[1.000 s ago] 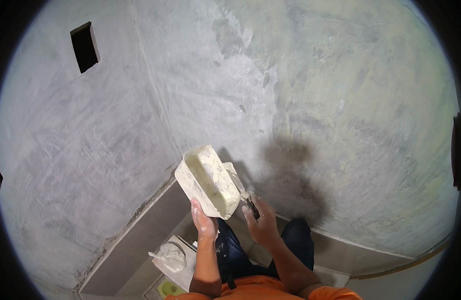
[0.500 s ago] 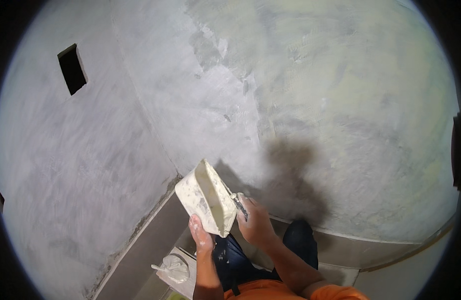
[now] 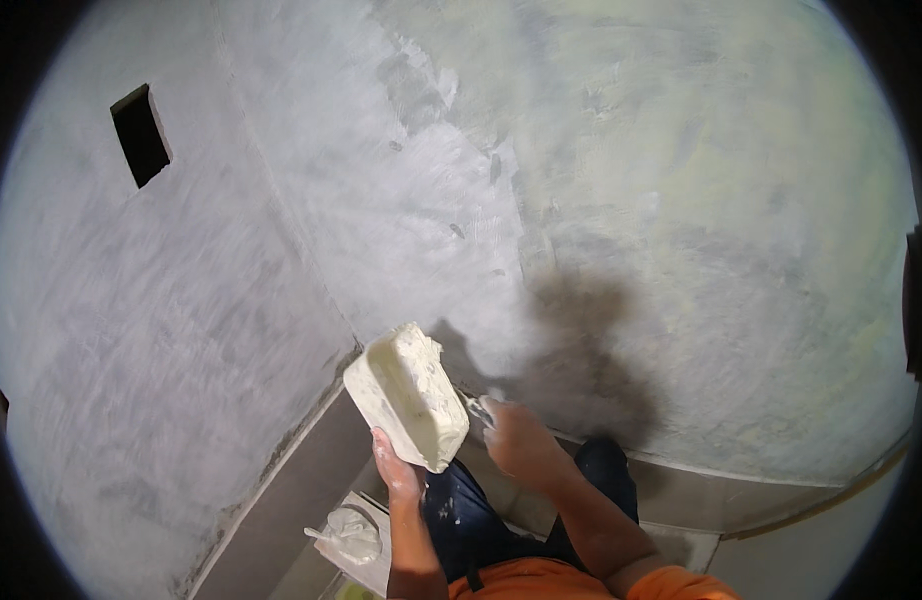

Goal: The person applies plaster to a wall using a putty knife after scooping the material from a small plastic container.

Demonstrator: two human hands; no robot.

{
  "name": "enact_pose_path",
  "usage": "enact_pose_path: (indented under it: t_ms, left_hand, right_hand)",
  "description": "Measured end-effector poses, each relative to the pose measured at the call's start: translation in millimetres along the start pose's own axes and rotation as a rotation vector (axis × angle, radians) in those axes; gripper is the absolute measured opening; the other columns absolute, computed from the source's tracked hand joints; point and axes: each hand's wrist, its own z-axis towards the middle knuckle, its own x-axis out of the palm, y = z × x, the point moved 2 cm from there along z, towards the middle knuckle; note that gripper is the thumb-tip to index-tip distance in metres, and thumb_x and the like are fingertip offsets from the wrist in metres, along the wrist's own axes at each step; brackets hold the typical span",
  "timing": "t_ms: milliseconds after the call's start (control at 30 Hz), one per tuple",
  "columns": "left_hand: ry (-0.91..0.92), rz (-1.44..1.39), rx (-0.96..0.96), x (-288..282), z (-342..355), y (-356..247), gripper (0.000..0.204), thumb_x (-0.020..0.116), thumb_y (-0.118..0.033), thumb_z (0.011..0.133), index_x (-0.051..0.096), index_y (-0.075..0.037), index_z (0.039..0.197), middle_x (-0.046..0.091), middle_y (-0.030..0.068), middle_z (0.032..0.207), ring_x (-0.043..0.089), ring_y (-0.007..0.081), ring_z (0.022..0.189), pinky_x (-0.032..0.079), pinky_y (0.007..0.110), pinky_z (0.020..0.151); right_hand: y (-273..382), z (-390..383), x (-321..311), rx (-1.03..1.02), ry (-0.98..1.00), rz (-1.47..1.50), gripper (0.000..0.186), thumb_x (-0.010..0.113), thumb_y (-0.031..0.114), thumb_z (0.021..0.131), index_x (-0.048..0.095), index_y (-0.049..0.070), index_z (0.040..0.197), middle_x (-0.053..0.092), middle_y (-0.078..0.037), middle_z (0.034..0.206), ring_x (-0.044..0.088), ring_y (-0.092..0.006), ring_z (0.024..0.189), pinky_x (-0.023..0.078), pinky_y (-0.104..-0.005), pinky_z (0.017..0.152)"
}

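Note:
My left hand (image 3: 395,468) grips the lower left side of a cream rectangular plastic tub (image 3: 373,398), held tilted in front of me. Pale filler clings to its walls and lies thick on the far rim (image 3: 419,345). My right hand (image 3: 521,442) is closed round the handle of a putty knife (image 3: 478,411), just right of the tub. The knife's blade is mostly hidden behind the tub's right side. White smears mark the fingers of both hands.
Two patchy skimmed walls (image 3: 641,200) meet in a corner ahead, the left one with a dark rectangular hole (image 3: 141,137). Grey skirting tiles (image 3: 299,487) run along their base. A tied whitish plastic bag (image 3: 349,535) sits on a board (image 3: 374,560) at lower left.
The tub has turned in my left hand, showing more of its inside and the filler on its far rim. My right hand has shifted slightly right and down with the putty knife.

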Motion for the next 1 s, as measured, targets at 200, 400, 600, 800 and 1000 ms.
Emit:
enact_pose_path:
  t_ms: [200, 400, 600, 800, 1000]
  left_hand:
    - [-0.158, 0.339, 0.088, -23.3, 9.5, -3.1, 0.061, 0.038, -0.044, 0.111, 0.046, 0.007, 0.144, 0.051, 0.019, 0.145, 0.054, 0.0319, 0.129, 0.04, 0.043, 0.112]
    - [-0.131, 0.211, -0.051, -9.3, 17.6, 0.8, 0.055, 0.042, -0.037, 0.112, 0.054, 0.01, 0.136, 0.064, 0.017, 0.127, 0.058, 0.023, 0.118, 0.042, 0.036, 0.106]
    - [-0.077, 0.125, -0.132, -1.8, 23.2, 16.0, 0.06, 0.042, -0.043, 0.111, 0.049, 0.007, 0.143, 0.061, 0.0164, 0.134, 0.056, 0.0231, 0.123, 0.041, 0.037, 0.109]
    - [-0.072, -0.283, -0.167, 2.3, 14.7, -9.9, 0.065, 0.043, -0.052, 0.107, 0.043, -0.002, 0.149, 0.057, 0.0169, 0.141, 0.06, 0.0319, 0.126, 0.05, 0.046, 0.106]
    - [-0.137, -0.445, -0.044, -25.7, 14.9, 5.5, 0.061, 0.041, -0.051, 0.109, 0.047, -0.002, 0.145, 0.062, 0.0153, 0.132, 0.066, 0.0306, 0.117, 0.057, 0.046, 0.097]
  right_hand:
    - [-36.5, -39.0, -17.3, 0.306, 0.19, -0.021, 0.046, 0.065, 0.018, 0.092, 0.06, -0.006, 0.131, 0.07, -0.028, 0.113, 0.065, -0.044, 0.11, 0.048, -0.0445, 0.099]
    - [-28.6, -56.2, -44.4, 0.32, 0.07, 0.125, 0.043, 0.068, 0.02, 0.093, 0.064, -0.006, 0.127, 0.071, -0.026, 0.114, 0.069, -0.0341, 0.106, 0.049, -0.0375, 0.096]
    - [-19.5, -49.5, -51.7, 0.197, -0.007, 0.171, 0.045, 0.071, 0.019, 0.091, 0.064, -0.008, 0.126, 0.072, -0.024, 0.113, 0.07, -0.0287, 0.104, 0.05, -0.0342, 0.096]
    - [-16.1, -67.5, -53.5, 0.235, 0.01, 0.376, 0.044, 0.076, 0.018, 0.087, 0.068, -0.008, 0.122, 0.074, -0.022, 0.114, 0.071, -0.0216, 0.104, 0.051, -0.0314, 0.095]
    - [-7.2, -83.1, -58.6, 0.19, 0.072, 0.386, 0.042, 0.078, 0.013, 0.085, 0.069, -0.007, 0.12, 0.074, -0.018, 0.107, 0.069, -0.0183, 0.097, 0.052, -0.031, 0.089]
